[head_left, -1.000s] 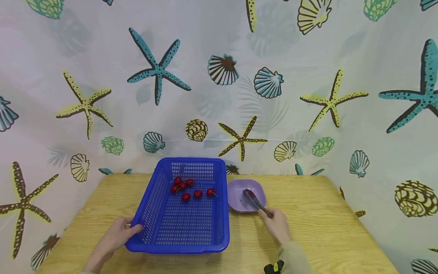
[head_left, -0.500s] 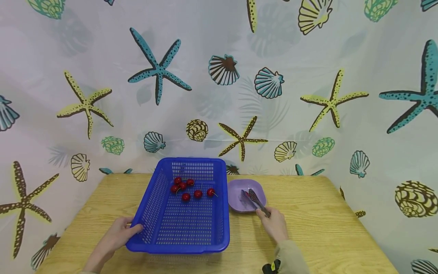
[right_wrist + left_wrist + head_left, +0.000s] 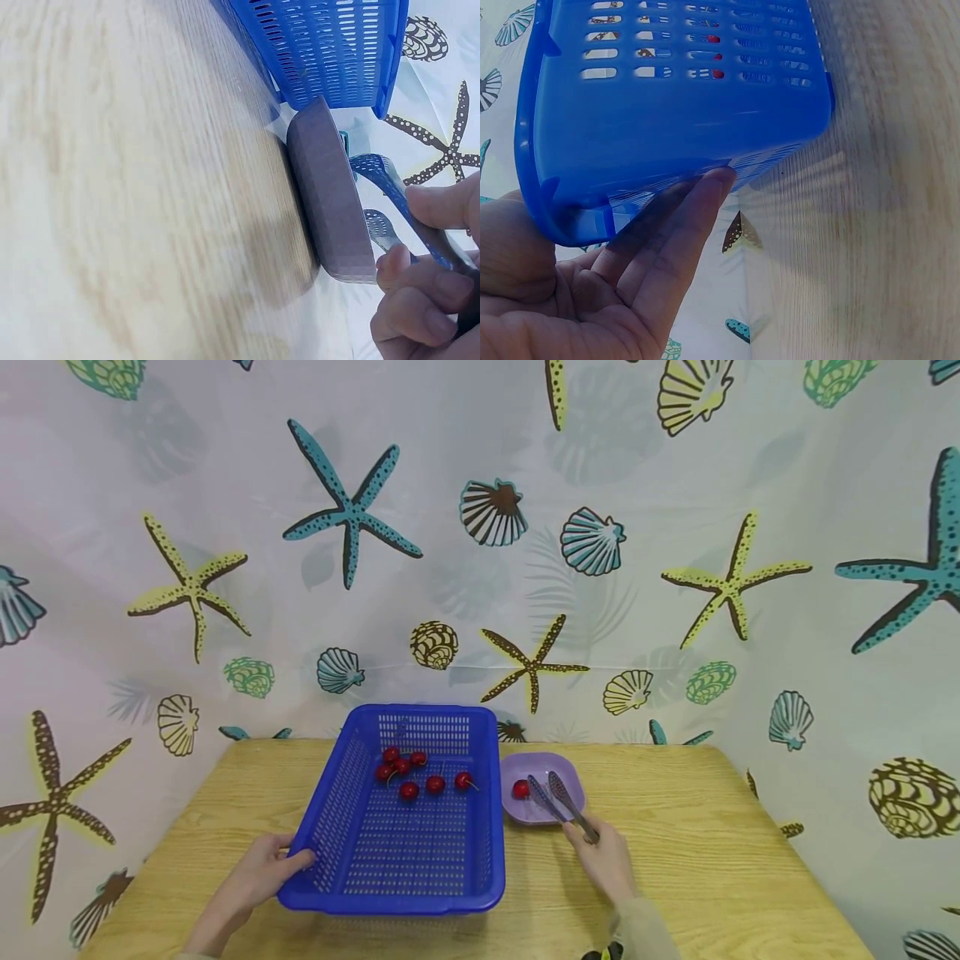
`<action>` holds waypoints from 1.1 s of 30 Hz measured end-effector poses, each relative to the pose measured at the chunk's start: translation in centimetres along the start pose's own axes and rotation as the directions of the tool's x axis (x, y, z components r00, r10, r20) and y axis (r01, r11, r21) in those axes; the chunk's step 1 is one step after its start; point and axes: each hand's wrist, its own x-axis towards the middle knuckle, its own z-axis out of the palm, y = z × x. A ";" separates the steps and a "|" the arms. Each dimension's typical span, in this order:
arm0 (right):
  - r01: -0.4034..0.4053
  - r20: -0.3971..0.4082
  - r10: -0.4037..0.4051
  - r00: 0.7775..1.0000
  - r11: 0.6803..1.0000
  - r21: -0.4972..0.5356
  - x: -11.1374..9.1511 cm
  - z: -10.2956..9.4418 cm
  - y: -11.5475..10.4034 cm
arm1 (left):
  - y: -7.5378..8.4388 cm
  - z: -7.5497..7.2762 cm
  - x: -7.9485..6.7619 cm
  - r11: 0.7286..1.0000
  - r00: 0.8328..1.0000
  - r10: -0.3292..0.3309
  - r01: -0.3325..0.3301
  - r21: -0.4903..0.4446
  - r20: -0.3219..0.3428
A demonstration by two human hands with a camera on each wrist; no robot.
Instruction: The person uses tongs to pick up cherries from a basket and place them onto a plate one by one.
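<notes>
My left hand point(image 3: 258, 870) grips the near left corner of a blue plastic basket point(image 3: 405, 903), thumb over the rim and fingers under it in the left wrist view. Several red cherries point(image 3: 408, 791) lie toward the far end of the basket. My right hand point(image 3: 606, 856) holds dark tongs point(image 3: 576, 817) whose arms stand apart over a purple bowl point(image 3: 517, 810). In the bowl, a single cherry point(image 3: 521, 789) sits left of the tongs' tips, apart from their grip. The right wrist view shows thumb and fingers round the tongs, with the bowl's wall hiding its inside.
The wooden table point(image 3: 720, 852) extends right of the bowl and left of the basket. Behind it hangs a pale curtain point(image 3: 480, 585) printed with starfish and shells. The bowl stands close against the basket's right side.
The tongs have spread apart and shifted off the cherry, which now shows in the bowl to their left. The left hand and the basket have stayed put.
</notes>
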 end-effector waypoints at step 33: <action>0.165 0.013 -0.165 0.986 0.986 -0.016 -2.0 -3.0 -3.6 | -0.1 0.0 -0.3 0.999 0.999 0.045 -0.044 -0.028 0.020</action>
